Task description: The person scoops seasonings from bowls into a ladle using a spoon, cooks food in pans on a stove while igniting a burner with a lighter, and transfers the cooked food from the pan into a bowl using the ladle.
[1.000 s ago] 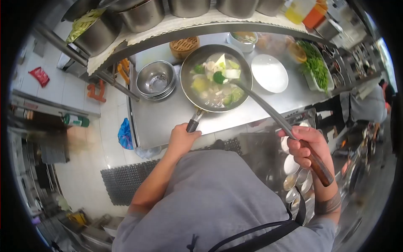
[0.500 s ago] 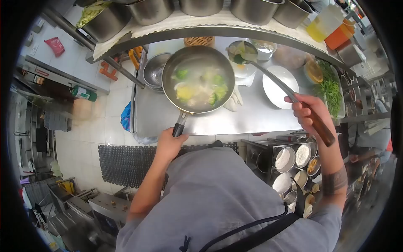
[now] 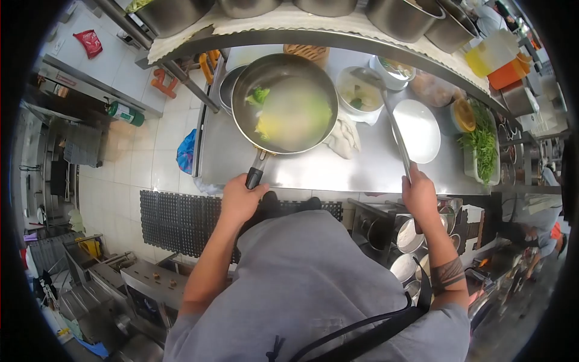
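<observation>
My left hand [image 3: 242,196] is closed round the black handle of a round pan [image 3: 246,120], which is over the steel counter. Broccoli [image 3: 258,95] and other pieces lie in the pan, partly blurred by steam. In my right hand [image 3: 419,190] is the long handle of a ladle [image 3: 395,123]. The ladle's head is over a white bowl [image 3: 360,90] that holds liquid and green pieces. A crumpled cloth [image 3: 344,137] lies between pan and bowl. Right of the ladle handle sits a white plate [image 3: 417,131].
Steel pots [image 3: 401,17] line the shelf [image 3: 289,37] above the counter [image 3: 289,172]. A tray of green herbs [image 3: 480,145] stands at the right, near a basket-like container [image 3: 463,114]. Metal bowls [image 3: 227,87] are partly behind the pan. Other people work at the far right.
The pan has shifted left relative to the bowls. The ladle's head, earlier in the pan and then raised with food, is now at the white bowl, where food shows. My right hand is lower.
</observation>
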`<state>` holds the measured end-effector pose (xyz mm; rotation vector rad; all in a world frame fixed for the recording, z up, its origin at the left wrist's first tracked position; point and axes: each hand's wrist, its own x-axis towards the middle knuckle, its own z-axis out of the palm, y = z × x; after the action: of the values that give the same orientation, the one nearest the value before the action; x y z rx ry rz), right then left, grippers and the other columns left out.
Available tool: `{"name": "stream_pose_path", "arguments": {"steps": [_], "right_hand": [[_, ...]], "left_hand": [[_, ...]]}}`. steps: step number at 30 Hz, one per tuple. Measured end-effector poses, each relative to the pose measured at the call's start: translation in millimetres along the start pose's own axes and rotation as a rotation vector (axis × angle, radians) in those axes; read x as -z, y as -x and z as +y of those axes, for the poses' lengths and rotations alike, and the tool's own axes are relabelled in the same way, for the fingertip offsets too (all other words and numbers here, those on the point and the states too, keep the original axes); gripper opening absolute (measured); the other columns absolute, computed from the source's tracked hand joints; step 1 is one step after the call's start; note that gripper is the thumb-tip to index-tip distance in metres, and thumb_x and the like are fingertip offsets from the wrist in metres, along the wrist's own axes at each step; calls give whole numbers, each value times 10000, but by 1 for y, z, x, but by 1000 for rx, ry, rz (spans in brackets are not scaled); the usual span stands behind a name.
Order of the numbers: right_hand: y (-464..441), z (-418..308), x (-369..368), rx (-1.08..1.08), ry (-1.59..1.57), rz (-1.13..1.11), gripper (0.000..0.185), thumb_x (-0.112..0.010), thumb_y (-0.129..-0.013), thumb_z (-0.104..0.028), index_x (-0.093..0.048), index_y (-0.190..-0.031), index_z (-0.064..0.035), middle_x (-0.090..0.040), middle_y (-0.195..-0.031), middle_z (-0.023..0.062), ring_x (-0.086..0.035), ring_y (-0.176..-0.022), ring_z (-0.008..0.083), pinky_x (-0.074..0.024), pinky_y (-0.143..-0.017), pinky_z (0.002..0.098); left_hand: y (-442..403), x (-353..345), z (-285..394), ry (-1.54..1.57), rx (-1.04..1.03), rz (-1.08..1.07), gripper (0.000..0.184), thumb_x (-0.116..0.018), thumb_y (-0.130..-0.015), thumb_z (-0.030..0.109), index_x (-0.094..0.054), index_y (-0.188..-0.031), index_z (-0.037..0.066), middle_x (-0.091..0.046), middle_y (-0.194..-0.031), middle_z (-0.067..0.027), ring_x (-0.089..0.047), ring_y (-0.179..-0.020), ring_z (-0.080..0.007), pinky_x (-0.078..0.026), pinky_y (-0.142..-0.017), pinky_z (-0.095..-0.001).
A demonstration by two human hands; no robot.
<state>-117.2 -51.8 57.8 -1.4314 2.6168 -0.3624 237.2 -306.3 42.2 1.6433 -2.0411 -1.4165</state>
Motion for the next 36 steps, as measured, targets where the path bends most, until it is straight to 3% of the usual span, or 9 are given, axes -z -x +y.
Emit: {"name": "stream_pose_path", "arguments": {"steps": [2,8,9,11,14,16,19,23,36], "right_hand": [[17,-11,-3,-54,-48,161,370,-650,-913,-65,-564,-1261,28,-634,-744,249,-606,-721,503,-504,-674,506],[53,-85,53,-348,-466,-96,450,-685,-902,-87,-604,-1337,-4,-654,-763,171,-632,-677,348,-510,-626,397],[53,-93,55,-226,-360,-91,452,-683,-903,-91,-596,-1337,4,-658,-776,180,-637,-690,359,-514,-641,409],[50,-108,50,22,-185,-5,452,-671,-912,-109,-571,-1329,34,-661,-816,215,-653,-741,393,-518,-681,457],[43,-131,49,-38,-31,-30,399,-686,-906,-86,-605,-1274,46,-660,-852,232,-659,-759,416,-512,-665,426],[48,-143,51,-17,-38,9,363,-679,-908,-88,-615,-1235,55,-642,-777,196,-672,-697,340,-506,-634,402],[57,-179,80,-479,-505,-280,254,-643,-937,-88,-651,-1147,55,-590,-646,48,-586,-505,100,-451,-467,291],[73,-198,84,-828,-960,-369,208,-634,-946,-71,-671,-1126,26,-574,-641,22,-516,-430,87,-408,-373,243],[41,-187,97,-962,-1848,-652,260,-554,-1023,-141,-627,-1166,63,-587,-743,49,-462,-464,88,-396,-333,257]], "left_hand": [[-5,5,-4,-92,-89,4,277,-778,-838,214,-627,-811,-16,-557,-615,-42,-508,-577,-148,-417,-560,-354],[-28,16,-22,-157,-235,-19,277,-771,-850,218,-630,-823,-19,-555,-629,-66,-515,-586,-160,-425,-574,-370],[-28,21,-18,-166,-246,-43,277,-771,-850,218,-630,-823,-19,-555,-629,-66,-515,-586,-160,-425,-574,-370],[-26,31,-3,-101,-89,-159,330,-766,-856,271,-625,-844,-27,-611,-692,-178,-611,-659,-325,-469,-650,-435],[-32,35,-8,-108,-137,-198,322,-757,-869,269,-631,-860,-27,-617,-690,-170,-612,-658,-317,-471,-658,-431],[-35,37,-7,-108,-149,-233,318,-753,-874,267,-636,-868,-29,-621,-694,-170,-615,-659,-316,-473,-663,-431],[-42,35,-6,-72,-161,-281,312,-742,-885,263,-642,-882,-33,-627,-699,-170,-617,-659,-313,-473,-664,-430],[-49,30,4,-84,-243,-299,312,-721,-904,264,-644,-890,-38,-633,-703,-170,-612,-653,-315,-470,-654,-431],[-28,4,11,-99,-189,-192,320,-712,-914,275,-619,-845,-24,-624,-692,-194,-604,-646,-346,-464,-644,-446]]}}
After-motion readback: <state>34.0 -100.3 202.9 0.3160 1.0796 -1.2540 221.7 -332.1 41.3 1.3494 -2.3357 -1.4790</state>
